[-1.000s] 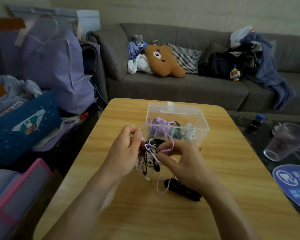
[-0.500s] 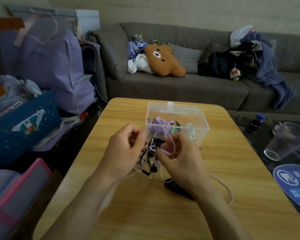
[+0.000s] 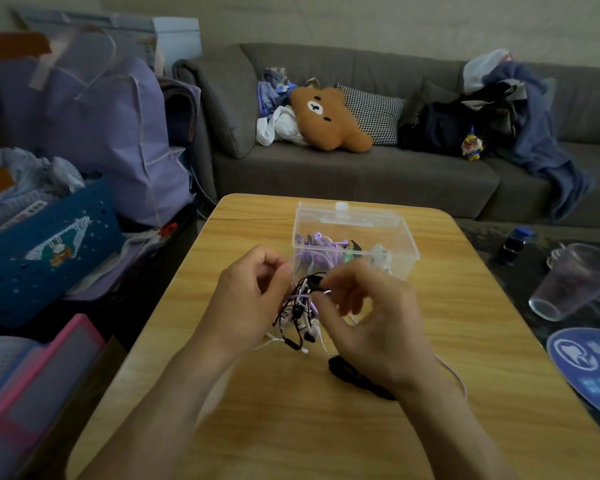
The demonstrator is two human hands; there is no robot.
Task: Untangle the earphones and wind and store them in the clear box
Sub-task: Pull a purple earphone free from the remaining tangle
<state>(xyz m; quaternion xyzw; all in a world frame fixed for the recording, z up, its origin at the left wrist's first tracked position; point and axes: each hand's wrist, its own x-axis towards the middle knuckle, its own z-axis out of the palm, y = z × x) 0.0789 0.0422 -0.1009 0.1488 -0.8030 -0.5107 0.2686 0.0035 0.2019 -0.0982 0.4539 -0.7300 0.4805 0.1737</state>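
With some wound earphones already in the clear box (image 3: 355, 237) just beyond, you pinched the knotted earphone tangle (image 3: 300, 308) between your left hand (image 3: 248, 299) and right hand (image 3: 368, 313), so untangling, winding and storing remained.

Grey sofa (image 3: 361, 174) behind wooden table (image 3: 291, 410), pale wall (image 3: 326, 19), dim light.
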